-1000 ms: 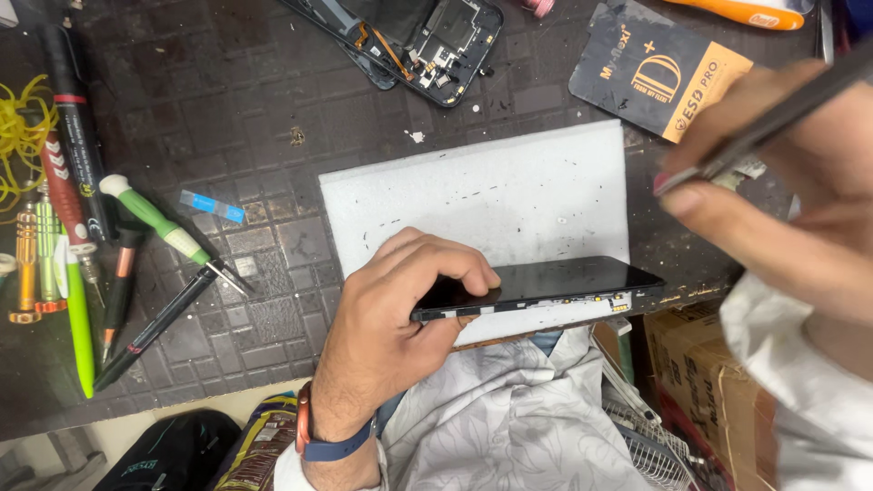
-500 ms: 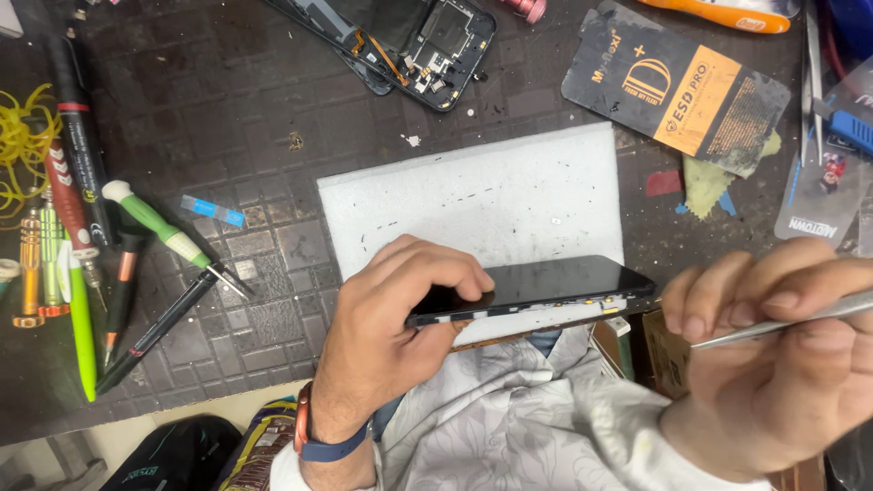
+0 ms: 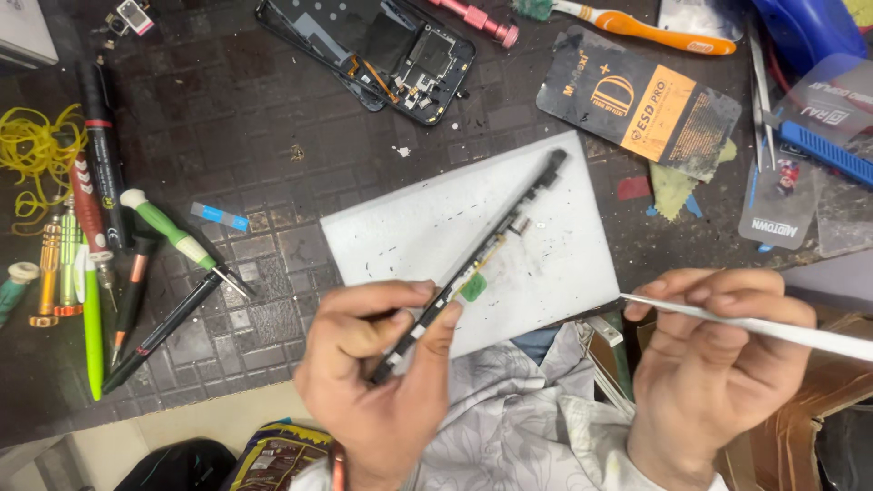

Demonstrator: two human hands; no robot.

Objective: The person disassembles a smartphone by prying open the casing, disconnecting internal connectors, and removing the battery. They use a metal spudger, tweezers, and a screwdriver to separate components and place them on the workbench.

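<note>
Head camera, looking straight down at a cluttered repair bench (image 3: 273,100) with a dark, worn grid mat. The left hand (image 3: 382,364) is closed around a thin phone frame (image 3: 473,264), seen edge-on, pinched between thumb and fingertips at its near end; the rest slants up and away from the hand, over a white sheet (image 3: 546,236). A small green tab sits on its edge just past the fingers. Judging by its look, the frame is light, stiff but slender, likely to flex or crack if squeezed flat, so the narrow edges near the end are the safe place to hold.

The right hand (image 3: 718,364) is curled around a slim metal tool (image 3: 773,327), its tip pointing toward the left hand, not touching the frame.

Beyond the left hand lies an opened phone body (image 3: 382,50) with exposed parts. To that hand's left, screwdrivers and pens (image 3: 136,273) lie in a loose row, near a yellow wire bundle (image 3: 32,150). Beyond the right hand: a black and orange packet (image 3: 637,109), a toothbrush (image 3: 637,23), and a blue-handled tool (image 3: 827,150). The person's patterned grey clothing (image 3: 527,427) fills the space nearest the camera.
</note>
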